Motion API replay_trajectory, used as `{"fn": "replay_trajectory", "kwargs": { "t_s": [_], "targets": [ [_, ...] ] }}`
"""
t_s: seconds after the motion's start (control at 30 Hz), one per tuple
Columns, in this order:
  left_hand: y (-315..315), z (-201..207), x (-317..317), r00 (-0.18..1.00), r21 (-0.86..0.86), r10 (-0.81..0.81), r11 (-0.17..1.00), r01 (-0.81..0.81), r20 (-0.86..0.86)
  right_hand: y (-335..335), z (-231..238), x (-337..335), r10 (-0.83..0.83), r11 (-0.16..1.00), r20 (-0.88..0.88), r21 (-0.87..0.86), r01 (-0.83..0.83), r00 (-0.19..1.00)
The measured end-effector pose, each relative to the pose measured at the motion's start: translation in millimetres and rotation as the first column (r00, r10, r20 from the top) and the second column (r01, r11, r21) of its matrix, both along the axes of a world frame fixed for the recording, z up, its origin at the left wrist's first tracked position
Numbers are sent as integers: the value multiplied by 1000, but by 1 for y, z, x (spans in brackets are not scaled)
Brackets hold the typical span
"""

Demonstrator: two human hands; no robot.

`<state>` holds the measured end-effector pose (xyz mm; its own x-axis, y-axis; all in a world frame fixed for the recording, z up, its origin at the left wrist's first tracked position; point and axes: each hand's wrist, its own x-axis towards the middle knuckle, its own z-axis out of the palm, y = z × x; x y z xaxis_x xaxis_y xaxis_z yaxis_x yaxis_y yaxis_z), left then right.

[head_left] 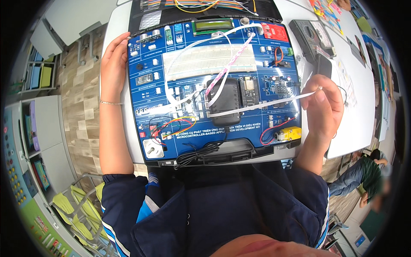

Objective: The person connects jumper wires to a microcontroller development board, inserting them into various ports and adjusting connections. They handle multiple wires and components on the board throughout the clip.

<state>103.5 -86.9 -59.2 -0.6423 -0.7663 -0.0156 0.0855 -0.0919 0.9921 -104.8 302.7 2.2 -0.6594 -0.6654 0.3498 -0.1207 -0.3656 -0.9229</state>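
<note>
A blue electronics development board (201,139) sits in an open black case before me. My left hand (114,64) grips the case's left edge, fingers curled by the upper corner. My right hand (323,100) pinches the free end of a white flat cable (265,104), stretched rightward from the board's middle. A black power adapter (224,100) lies on the board, its cord coiled at the front edge. Above it is a white breadboard (184,64), crossed by looping white cables and a pink-and-white cable (229,66). A green display (212,26) is mounted at the top.
The case lid (145,13) holds colourful jumper wires at the back. A dark multimeter (306,38) stands on the white table (353,124) to the right. Green chairs (77,210) and shelves stand at left. Another person (364,175) is at far right.
</note>
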Motion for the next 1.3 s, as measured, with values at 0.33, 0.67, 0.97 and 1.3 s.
{"fn": "replay_trajectory", "kwargs": {
  "t_s": [0.33,0.67,0.97,1.3],
  "targets": [
    [-4,-2,2,1000,-1,-10,1000,10,-2,1,2,1,-17,1000,-24,-10,17,1000],
    [-3,-2,1,1000,-20,7,1000,-7,13,0,5,5,-29,999,10,-35,29,1000],
    [0,0,1,1000,-15,15,1000,-15,7,4,-2,1,-81,995,-165,-71,71,983],
    [-3,-3,1,1000,-13,10,1000,-10,2,-1,5,0,68,977,-412,-158,-145,909]
  ]
}}
